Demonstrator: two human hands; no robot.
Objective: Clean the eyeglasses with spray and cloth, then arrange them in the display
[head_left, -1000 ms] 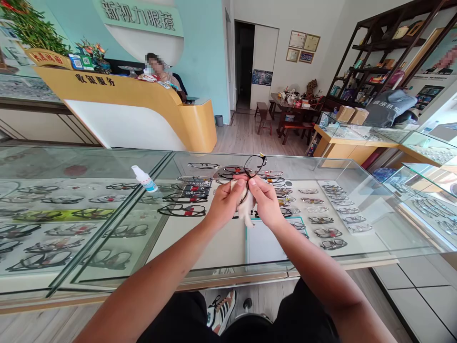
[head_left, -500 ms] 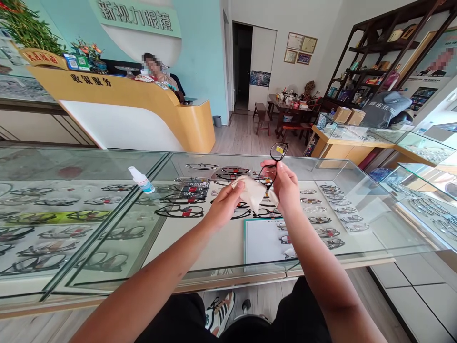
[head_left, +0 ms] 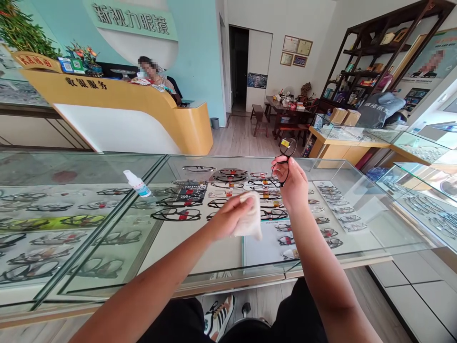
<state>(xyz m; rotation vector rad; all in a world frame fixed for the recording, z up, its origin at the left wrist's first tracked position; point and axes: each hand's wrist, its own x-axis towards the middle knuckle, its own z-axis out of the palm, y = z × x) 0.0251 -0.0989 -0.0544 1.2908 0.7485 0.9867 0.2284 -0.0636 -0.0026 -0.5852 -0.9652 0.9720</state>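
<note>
My right hand (head_left: 294, 183) is closed on a pair of black-framed eyeglasses (head_left: 286, 156), held up above the glass counter with one lens over the other. A yellow sticker shows on the upper lens. Lower and to the left, my left hand (head_left: 230, 216) pinches a pale cleaning cloth (head_left: 251, 220) that hangs from its fingers. Cloth and eyeglasses are apart. On the countertop to the left lies a white spray bottle (head_left: 137, 184) with a blue and white label, nearest to my left hand.
Rows of spectacle frames (head_left: 175, 214) lie inside the glass display counter (head_left: 200, 274). Behind it are a yellow reception desk (head_left: 198, 126) with a seated person (head_left: 157, 78), a wooden table (head_left: 285, 105) and more glass cases (head_left: 374, 135) at the right.
My right hand has lifted the eyeglasses slightly up and to the right. My left hand has drawn the cloth down, away from the lens. The bottle lies where it was.
</note>
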